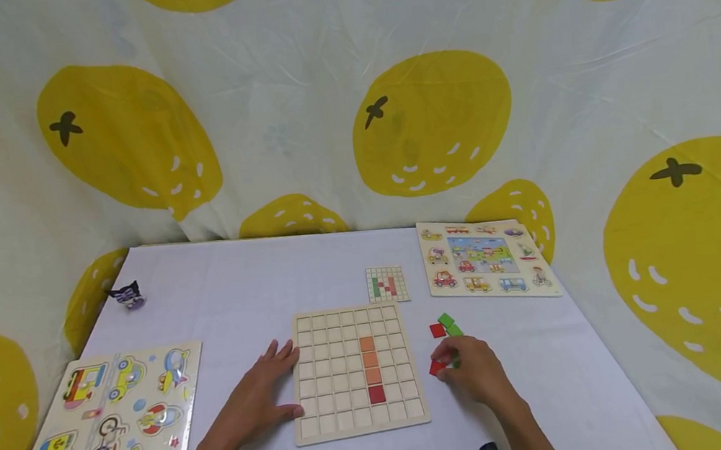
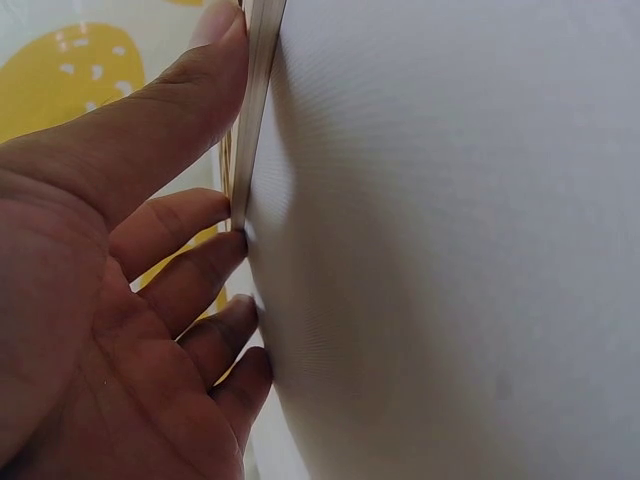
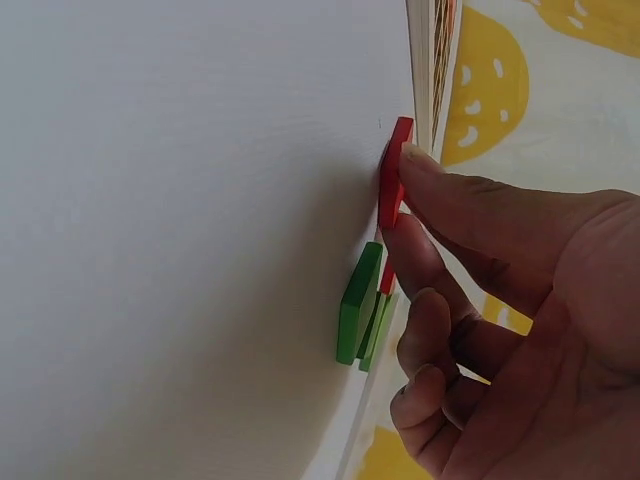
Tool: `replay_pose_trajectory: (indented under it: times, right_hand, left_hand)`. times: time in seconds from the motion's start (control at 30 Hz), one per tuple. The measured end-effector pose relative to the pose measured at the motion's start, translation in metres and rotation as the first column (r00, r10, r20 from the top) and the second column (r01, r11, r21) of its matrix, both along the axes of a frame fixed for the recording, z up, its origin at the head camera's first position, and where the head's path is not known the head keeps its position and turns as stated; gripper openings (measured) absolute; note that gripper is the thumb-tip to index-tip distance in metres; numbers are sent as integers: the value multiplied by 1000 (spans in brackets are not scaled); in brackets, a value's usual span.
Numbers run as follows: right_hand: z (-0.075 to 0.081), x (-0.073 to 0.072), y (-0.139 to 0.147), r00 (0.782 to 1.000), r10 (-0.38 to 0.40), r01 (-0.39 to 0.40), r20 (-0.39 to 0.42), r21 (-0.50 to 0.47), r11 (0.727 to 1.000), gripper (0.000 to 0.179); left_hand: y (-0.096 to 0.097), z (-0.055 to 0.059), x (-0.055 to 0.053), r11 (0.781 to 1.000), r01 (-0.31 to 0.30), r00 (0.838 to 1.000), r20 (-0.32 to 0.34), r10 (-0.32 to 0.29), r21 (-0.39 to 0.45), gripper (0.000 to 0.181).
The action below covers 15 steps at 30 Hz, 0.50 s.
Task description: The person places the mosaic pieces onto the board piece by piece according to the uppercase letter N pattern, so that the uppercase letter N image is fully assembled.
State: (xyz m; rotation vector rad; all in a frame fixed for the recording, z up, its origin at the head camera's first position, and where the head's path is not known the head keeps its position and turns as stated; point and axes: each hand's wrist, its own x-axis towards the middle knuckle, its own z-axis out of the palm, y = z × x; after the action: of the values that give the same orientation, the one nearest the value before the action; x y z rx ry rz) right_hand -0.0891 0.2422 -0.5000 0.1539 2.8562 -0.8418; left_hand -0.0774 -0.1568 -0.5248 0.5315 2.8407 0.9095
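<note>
A wooden grid board (image 1: 332,385) lies in the middle of the table. One of its columns holds three orange tiles (image 1: 370,359) above a dark red tile (image 1: 376,394). My left hand (image 1: 256,394) rests at the board's left edge, thumb and fingers spread and touching it. To the right of the board, my right hand (image 1: 475,371) pinches a red square tile (image 3: 394,172) between thumb and index finger, low over the table. Close to that hand lie a green tile (image 3: 358,303), partly hidden in the head view, another red tile (image 1: 437,330) and two green tiles (image 1: 446,320).
Behind the board stands a small pattern card (image 1: 401,273) with coloured squares. A vehicle picture puzzle (image 1: 433,248) lies at the back right, a larger one (image 1: 114,408) at the front left. A small dark striped object (image 1: 128,296) sits at the back left.
</note>
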Motion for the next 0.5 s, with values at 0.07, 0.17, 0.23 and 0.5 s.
replay_pose_trajectory:
  times: [0.07, 0.17, 0.23, 0.5]
  right_hand:
    - [1, 0, -2, 1000, 16, -16, 1, 8, 1000, 24]
    - [2, 0, -5, 999, 42, -42, 0, 9, 999, 24]
    - [2, 0, -7, 998, 60, -60, 0, 2, 998, 25]
    - [5, 1, -15, 998, 68, -68, -2, -35, 997, 22]
  left_hand:
    - [0, 1, 0, 1000, -1, 1000, 2, 1, -2, 101]
    - [0, 1, 0, 1000, -1, 1000, 2, 1, -5, 101]
    - [0, 1, 0, 1000, -1, 1000, 1, 1, -5, 101]
    - [-1, -2, 0, 1000, 3, 1000, -1, -3, -8, 100]
